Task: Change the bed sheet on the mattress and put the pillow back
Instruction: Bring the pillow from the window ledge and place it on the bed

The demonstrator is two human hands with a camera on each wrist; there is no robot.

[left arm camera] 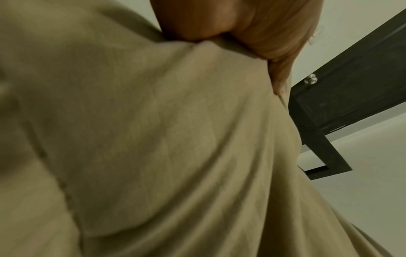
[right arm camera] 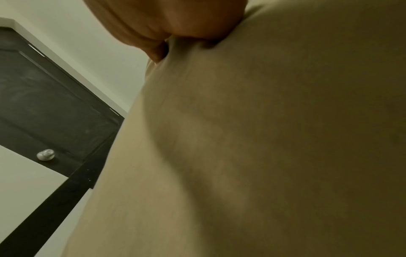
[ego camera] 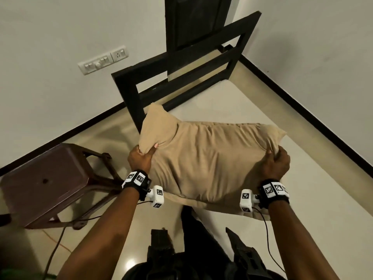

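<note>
A tan pillow (ego camera: 205, 158) hangs in the air over the near end of the mattress (ego camera: 232, 110), which wears a pale cream sheet. My left hand (ego camera: 144, 153) grips the pillow's left edge, thumb pinching a fold of cloth. At the right edge my right hand (ego camera: 274, 160) holds bunched fabric. Both wrist views are filled with the pillow's cloth (left arm camera: 164, 147) (right arm camera: 274, 139), with the left hand (left arm camera: 219, 31) and the right hand (right arm camera: 171, 20) curled into it at the top.
A black slatted headboard (ego camera: 181, 77) stands at the mattress's far end against the wall, with a dark door (ego camera: 197, 19) behind it. A brown plastic stool (ego camera: 42, 184) sits on the tiled floor at the left. Cables trail from both wrists.
</note>
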